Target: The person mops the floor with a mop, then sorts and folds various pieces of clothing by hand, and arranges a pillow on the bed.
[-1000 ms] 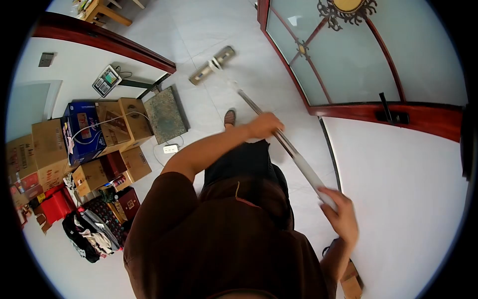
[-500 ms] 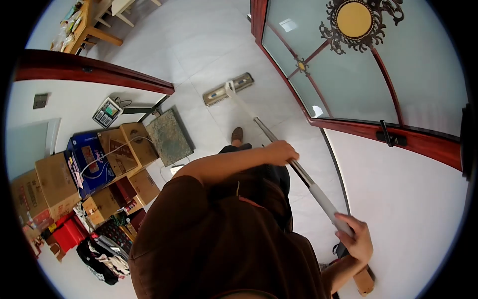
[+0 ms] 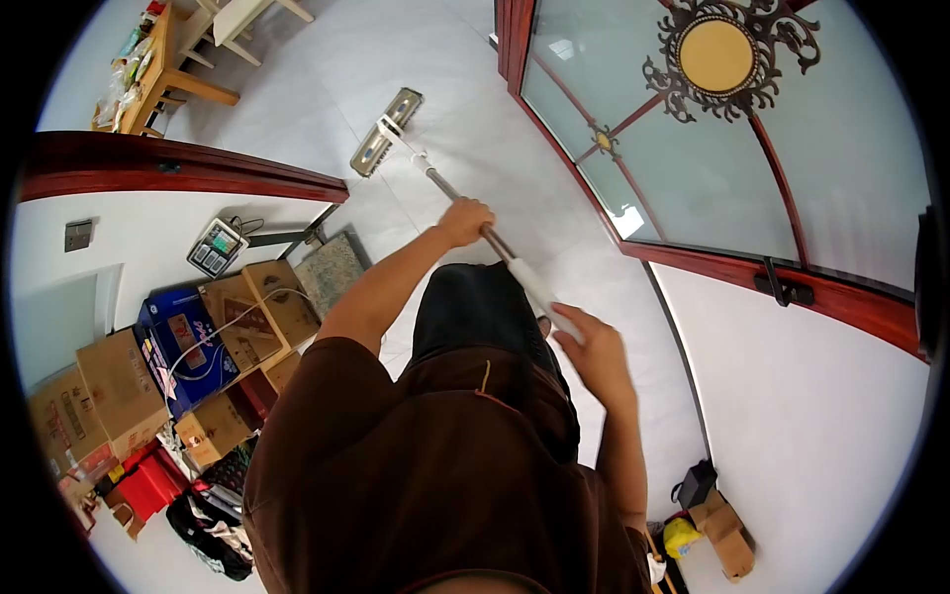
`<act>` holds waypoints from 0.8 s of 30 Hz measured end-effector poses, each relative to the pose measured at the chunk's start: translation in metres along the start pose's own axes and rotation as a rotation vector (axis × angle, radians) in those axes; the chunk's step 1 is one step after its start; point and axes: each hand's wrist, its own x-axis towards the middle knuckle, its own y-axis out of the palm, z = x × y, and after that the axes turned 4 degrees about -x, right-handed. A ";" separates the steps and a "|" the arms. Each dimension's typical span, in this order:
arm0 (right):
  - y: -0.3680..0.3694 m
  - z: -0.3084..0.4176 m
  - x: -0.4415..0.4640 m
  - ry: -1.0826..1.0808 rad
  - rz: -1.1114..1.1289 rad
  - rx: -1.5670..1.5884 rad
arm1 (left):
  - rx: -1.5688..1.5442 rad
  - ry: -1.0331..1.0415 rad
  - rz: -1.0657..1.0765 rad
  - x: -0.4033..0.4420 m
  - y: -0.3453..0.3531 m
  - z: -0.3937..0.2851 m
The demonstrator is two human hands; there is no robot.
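Note:
A flat mop [image 3: 535, 284] slants across the middle of the head view, its handle metal with a pale grip sleeve. Its rectangular head [image 3: 387, 132] lies on the grey tiled floor [image 3: 450, 74] by the doorway. My left hand [image 3: 465, 223] is wrapped round the metal part of the handle. Farther back, my right hand [image 3: 590, 346] closes round the pale sleeve close to its end. Both arms reach forward over my dark trousers and brown shirt.
On the left, cardboard boxes [image 3: 121, 381] and a blue box [image 3: 188, 342] are stacked beside a platform scale [image 3: 332, 273]. A red-framed glass door [image 3: 712, 188] stands at the right. Wooden table [image 3: 163, 74] and chairs stand beyond the doorway; a black bag [image 3: 696, 482] sits lower right.
The mop head has moved forward and to the left, turning to a steeper angle. Both my hands have gone forward and left with the handle.

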 end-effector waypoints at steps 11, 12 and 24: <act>-0.162 0.063 -0.190 0.344 -0.243 -0.087 | -0.259 0.428 0.194 0.076 -0.005 -0.241; -0.171 0.080 -0.193 0.384 -0.170 -0.073 | -0.331 0.447 0.209 0.077 -0.006 -0.255; -0.149 0.092 -0.136 0.310 -0.132 -0.026 | -0.331 0.408 0.220 0.086 -0.020 -0.194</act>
